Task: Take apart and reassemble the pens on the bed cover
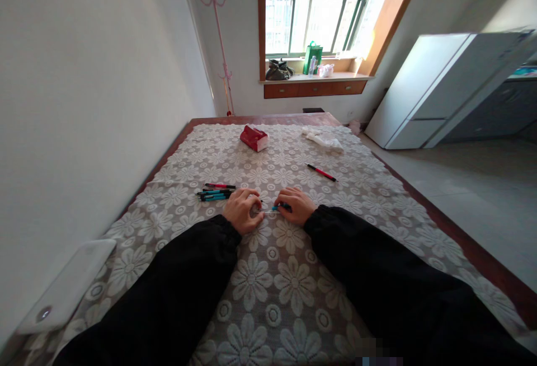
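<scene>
My left hand [243,210] and my right hand [295,206] are close together over the flowered tablecloth, fingers curled. In my right hand is a short blue and black pen piece [275,207], partly covered by the fingers. A thin white stick [271,212], like a pen refill, spans the gap between the two hands. Its left end meets my left thumb and fingertips, where a small dark tip also shows. Just left of my left hand lies a bunch of blue and black pens [213,195], with a red and black pen [220,186] behind them.
Another red and black pen [321,172] lies beyond my right hand. Farther back are a red tissue pack [254,138] and a crumpled white plastic bag [327,141]. A white device [69,287] sits at the left table edge by the wall. A fridge [428,86] stands at right.
</scene>
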Demonstrator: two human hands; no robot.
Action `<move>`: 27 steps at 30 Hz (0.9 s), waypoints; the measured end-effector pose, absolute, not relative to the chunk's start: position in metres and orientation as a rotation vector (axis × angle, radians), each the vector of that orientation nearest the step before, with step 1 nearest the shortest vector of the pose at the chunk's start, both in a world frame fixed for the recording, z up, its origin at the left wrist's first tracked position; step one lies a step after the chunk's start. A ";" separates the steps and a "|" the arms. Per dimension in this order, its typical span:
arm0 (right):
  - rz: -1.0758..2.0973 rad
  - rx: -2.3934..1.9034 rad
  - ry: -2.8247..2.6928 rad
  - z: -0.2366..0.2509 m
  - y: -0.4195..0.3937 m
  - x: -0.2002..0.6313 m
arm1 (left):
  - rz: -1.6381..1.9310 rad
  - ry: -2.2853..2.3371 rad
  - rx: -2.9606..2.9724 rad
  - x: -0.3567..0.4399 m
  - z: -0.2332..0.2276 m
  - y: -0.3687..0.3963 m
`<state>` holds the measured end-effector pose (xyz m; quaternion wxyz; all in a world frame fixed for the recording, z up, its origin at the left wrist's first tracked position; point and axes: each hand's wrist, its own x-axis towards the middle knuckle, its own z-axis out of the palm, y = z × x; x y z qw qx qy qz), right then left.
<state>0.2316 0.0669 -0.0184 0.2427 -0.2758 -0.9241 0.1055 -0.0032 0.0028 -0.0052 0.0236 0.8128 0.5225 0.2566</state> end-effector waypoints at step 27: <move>0.217 -0.978 -2.425 -0.025 0.074 0.233 | 0.737 1.700 2.446 -0.010 -0.016 0.012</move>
